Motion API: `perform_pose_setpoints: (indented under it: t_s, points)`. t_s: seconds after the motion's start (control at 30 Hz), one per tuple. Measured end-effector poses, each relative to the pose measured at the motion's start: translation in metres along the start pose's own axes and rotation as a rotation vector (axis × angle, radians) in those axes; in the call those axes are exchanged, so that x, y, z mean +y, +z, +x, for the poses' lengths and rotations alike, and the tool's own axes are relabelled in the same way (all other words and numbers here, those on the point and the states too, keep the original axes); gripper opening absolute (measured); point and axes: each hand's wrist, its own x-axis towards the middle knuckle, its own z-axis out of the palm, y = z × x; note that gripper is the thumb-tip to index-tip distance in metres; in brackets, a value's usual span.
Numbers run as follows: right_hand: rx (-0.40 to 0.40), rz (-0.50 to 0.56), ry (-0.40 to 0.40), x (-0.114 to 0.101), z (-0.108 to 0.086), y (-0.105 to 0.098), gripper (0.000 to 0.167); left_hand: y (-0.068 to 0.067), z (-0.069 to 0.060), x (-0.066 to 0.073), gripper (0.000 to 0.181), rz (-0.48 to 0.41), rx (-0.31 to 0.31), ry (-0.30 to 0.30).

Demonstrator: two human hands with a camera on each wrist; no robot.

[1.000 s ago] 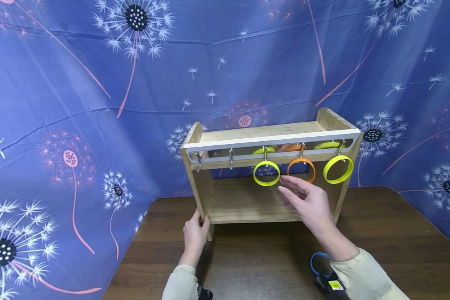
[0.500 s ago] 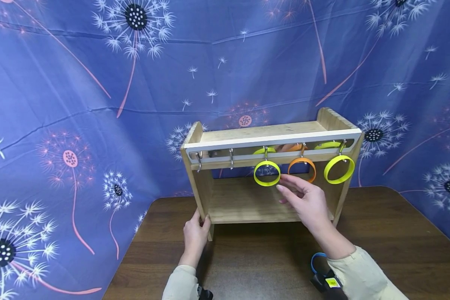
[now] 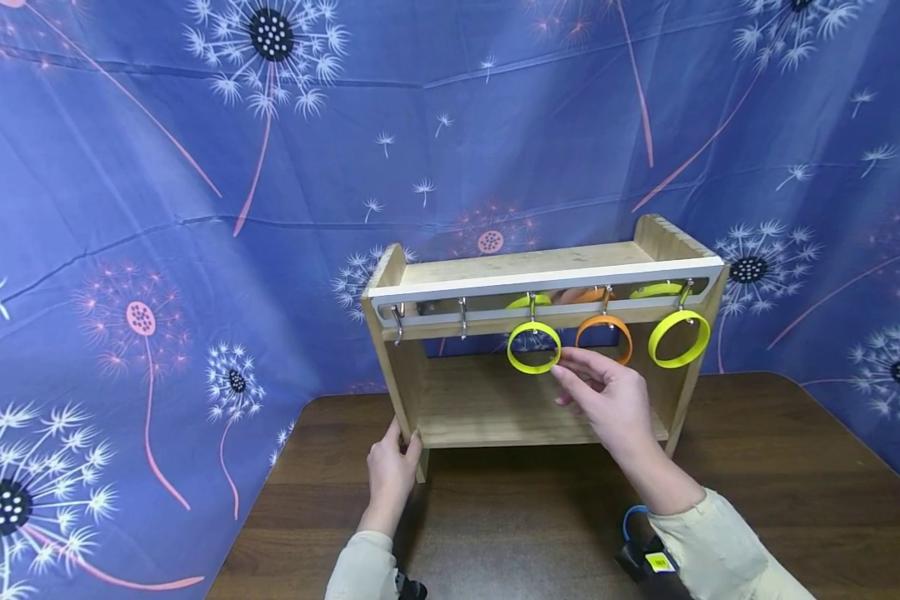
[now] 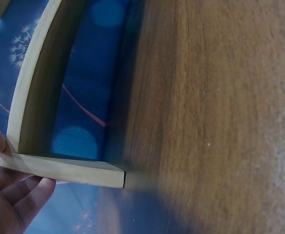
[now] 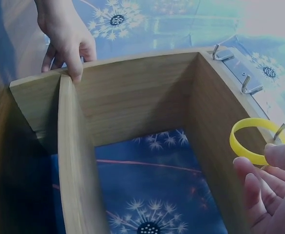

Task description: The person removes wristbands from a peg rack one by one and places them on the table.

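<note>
At the lower left corner of the wooden shelf unit (image 3: 487,400), the left hand (image 3: 392,471) grips its side panel. Two metal hooks (image 3: 397,323) line the left of the unit's front rail. From the rail's middle hook hangs the central yellow ring (image 3: 528,368), its right edge pinched between the right hand's (image 3: 613,402) thumb and fingers. Next along the rail hangs an orange ring (image 3: 603,320); below, in front of the unit, lies what looks like a blue ring (image 3: 634,508), partly hidden by the sleeve (image 3: 708,542). Another yellow ring (image 3: 675,363) hangs at the rail's right end.
</note>
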Motion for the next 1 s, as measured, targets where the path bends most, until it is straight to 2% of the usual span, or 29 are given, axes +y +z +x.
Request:
perform_pose_setpoints:
  t_s: [0.43,1.0]
  points:
    - [0.045,0.025,-0.015,-0.0021,0.0015,0.0036,0.025,0.0008,-0.0006,-0.0014,0.013,0.012,-0.003,-0.007]
    - [0.061,0.060,0.001,-0.0004,-0.0010,0.0008,0.024,0.0017,0.0000,-0.0018,0.011,0.005,0.005,0.004]
